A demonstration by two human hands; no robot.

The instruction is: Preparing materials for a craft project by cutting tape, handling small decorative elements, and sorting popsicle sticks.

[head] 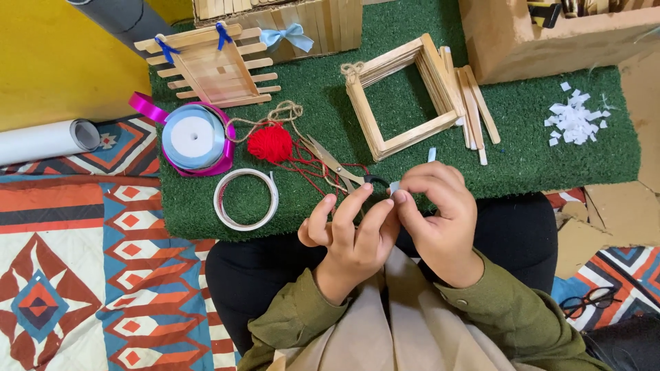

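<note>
My left hand (347,230) and my right hand (434,209) meet at their fingertips above the front edge of a green turf mat (522,130). Between the thumbs and forefingers sits a small pale piece of tape or paper (394,187); both hands pinch it. Scissors (337,165) lie just beyond my left fingers, partly hidden by them. A square frame of wooden sticks (402,96) stands farther back, with loose sticks (474,110) beside it.
On the mat lie a roll of tape (245,199), a ball of red yarn (270,143), ribbon spools (194,137), a stick fence panel (213,65) and white paper scraps (574,120). A cardboard box (543,34) stands back right. Glasses (590,301) lie on the patterned rug.
</note>
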